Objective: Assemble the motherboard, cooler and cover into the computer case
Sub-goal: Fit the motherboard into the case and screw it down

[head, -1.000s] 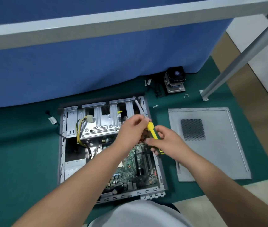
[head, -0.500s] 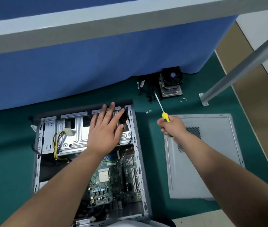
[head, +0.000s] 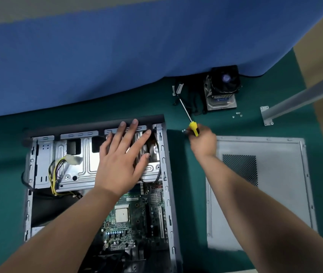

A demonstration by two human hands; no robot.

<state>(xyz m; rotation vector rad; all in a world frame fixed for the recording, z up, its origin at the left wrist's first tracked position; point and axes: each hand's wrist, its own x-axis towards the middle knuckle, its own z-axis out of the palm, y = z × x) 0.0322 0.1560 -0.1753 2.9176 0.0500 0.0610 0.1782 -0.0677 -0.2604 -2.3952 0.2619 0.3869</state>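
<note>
The open computer case [head: 167, 174] lies flat on the green mat, with the motherboard [head: 137, 219] inside its near half. My left hand [head: 123, 160] rests flat with spread fingers on the metal drive cage [head: 77, 166] at the case's far end. Just right of the case, my right hand [head: 204, 140] grips a yellow-handled screwdriver [head: 193, 127] whose shaft points away toward the cooler [head: 223, 85]. The cooler stands at the back by the blue cloth. The grey side cover [head: 275, 203] lies flat to the right of the case.
Small screws lie on the mat near the screwdriver handle [head: 184, 131] and beside the cooler [head: 236, 115]. A yellow and black cable bundle [head: 58, 170] hangs in the case. A grey metal table leg [head: 294, 99] slants at the right. Blue cloth [head: 117, 56] closes the back.
My left hand left the screwdriver and now lies flat on the drive cage. My right hand carried the screwdriver out of the case to the mat on its right. The view shifted.
</note>
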